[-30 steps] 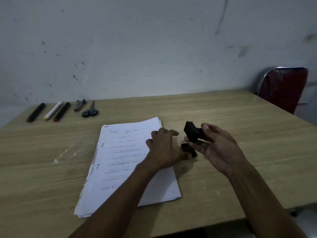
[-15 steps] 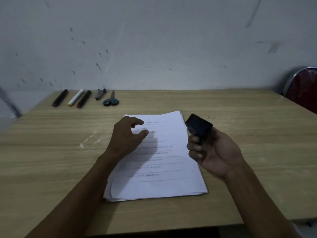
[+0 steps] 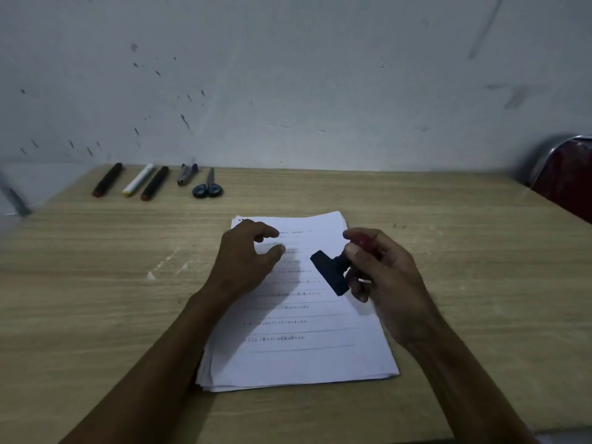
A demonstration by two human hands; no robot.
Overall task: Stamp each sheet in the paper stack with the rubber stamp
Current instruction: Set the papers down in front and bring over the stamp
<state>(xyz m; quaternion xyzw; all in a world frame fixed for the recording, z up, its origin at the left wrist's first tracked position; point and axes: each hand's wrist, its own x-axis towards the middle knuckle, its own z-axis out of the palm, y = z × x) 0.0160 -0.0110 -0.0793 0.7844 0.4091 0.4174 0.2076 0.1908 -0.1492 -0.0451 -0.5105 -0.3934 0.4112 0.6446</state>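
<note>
A stack of white printed sheets [image 3: 298,354] lies in the middle of the wooden table [image 3: 464,267]. My right hand [image 3: 381,274] grips the handle of a black rubber stamp [image 3: 330,275] and holds it above the right part of the top sheet, its flat base turned to the left. My left hand [image 3: 246,257] hovers over the upper left of the stack with its fingers loosely curled and nothing in them. Whether it touches the paper I cannot tell.
Along the table's far left edge lie three markers [image 3: 137,181], a small stapler [image 3: 186,174] and scissors [image 3: 207,186]. A red chair [image 3: 567,177] stands at the far right, beside the table. A marked white wall is behind.
My right hand has brought the stamp over the paper and tilted it, base now facing left. My left hand has stayed over the upper left of the stack.
</note>
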